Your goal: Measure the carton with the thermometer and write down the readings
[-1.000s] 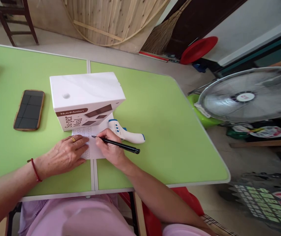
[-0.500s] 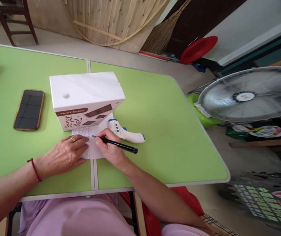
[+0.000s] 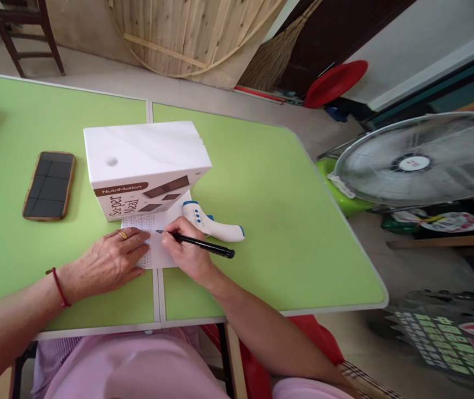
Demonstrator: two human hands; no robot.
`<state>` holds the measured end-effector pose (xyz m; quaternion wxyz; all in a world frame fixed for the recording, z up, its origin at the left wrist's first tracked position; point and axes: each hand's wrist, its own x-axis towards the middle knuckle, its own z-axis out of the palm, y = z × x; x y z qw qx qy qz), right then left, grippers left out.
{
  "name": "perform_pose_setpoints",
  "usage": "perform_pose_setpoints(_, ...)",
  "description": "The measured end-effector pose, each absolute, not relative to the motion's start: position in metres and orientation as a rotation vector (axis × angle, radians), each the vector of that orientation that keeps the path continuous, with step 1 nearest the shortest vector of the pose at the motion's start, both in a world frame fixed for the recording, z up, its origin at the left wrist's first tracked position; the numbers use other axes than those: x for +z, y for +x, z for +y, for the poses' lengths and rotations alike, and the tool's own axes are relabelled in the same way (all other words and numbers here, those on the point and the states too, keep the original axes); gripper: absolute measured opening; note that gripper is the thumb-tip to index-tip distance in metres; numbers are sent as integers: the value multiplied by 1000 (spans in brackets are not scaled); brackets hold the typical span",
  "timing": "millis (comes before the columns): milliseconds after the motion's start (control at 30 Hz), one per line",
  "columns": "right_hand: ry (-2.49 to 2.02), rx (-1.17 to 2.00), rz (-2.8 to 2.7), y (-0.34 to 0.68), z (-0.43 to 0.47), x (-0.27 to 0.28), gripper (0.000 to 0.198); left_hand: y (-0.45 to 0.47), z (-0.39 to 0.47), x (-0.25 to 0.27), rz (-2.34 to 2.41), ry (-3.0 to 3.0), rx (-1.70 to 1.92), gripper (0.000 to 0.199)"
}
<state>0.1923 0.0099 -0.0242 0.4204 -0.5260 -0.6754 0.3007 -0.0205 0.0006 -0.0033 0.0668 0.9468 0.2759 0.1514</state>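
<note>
My right hand (image 3: 187, 249) grips a black pen (image 3: 204, 244), its tip at the sheet of paper (image 3: 162, 257). Rows of small handwriting cover the paper's left part. Flat across that written side lies my left hand (image 3: 114, 257), fingers stretched out, a ring on one finger and a red cord at the wrist. Just beyond both hands stands a white box (image 3: 145, 149) marked "NutriMotion Super Meal", covering the paper's far part. A white and blue infrared thermometer (image 3: 212, 223) rests right beside my right hand, partly behind it.
A smartphone (image 3: 49, 185) in a brown case lies on the green folding table (image 3: 287, 238), left of the box. Past the table's right edge stands a large fan (image 3: 413, 160). A red basin (image 3: 335, 84) and a dark wooden chair (image 3: 27, 36) are farther off.
The pen and my right hand have shifted very slightly to the right. My left hand, the paper, the box and the thermometer look the same.
</note>
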Motion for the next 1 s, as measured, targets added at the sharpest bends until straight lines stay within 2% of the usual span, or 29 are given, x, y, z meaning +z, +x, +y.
perform_pose_setpoints(1000,-1336,793,-1713,193,11,-26,6,-19,0,-2,836,2863,457,20)
